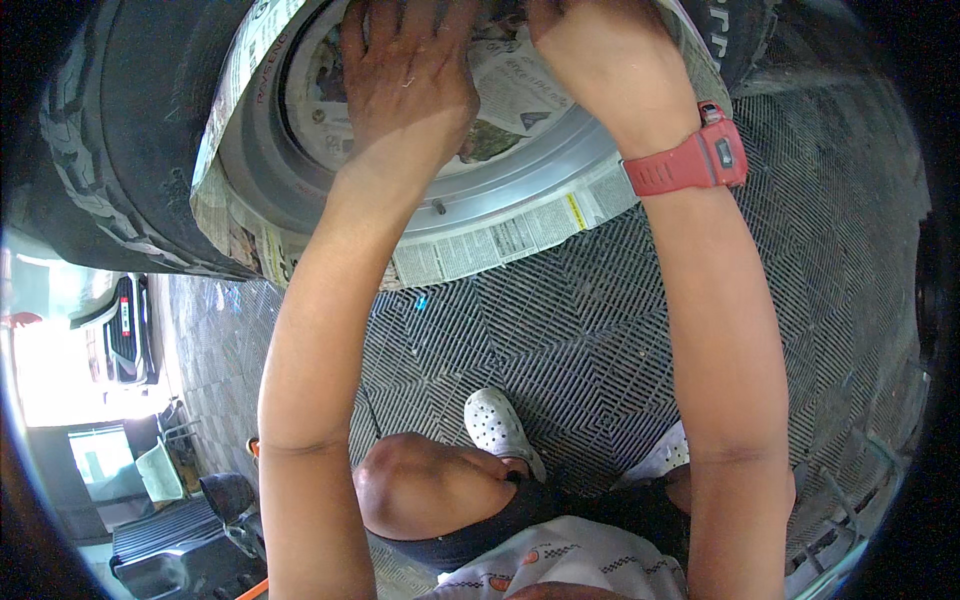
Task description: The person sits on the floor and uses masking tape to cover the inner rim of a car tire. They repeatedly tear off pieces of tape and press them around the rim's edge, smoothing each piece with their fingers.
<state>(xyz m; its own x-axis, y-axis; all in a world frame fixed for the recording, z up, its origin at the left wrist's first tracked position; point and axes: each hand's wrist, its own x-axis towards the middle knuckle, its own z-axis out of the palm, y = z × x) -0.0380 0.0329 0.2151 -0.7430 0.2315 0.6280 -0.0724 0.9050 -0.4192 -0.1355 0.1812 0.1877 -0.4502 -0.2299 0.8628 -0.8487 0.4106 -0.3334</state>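
Note:
A silver wheel rim is in front of me, fitted in a black tyre. Strips of newspaper stick out all round the rim's edge and cover the tyre's side. More newspaper sheet lines the middle of the wheel. My left hand reaches over the rim and lies against this inner paper, its fingers stretched out and a little apart. Beside it, my right hand is bent inward over the paper, its fingers mostly hidden at the top edge. A small valve stem shows on the rim's lower part.
Dark ribbed floor tiles lie below the wheel. My shoe and bent knee are close beneath my arms. A parked vehicle stands at the far left, with a black ribbed bin-like object at the lower left.

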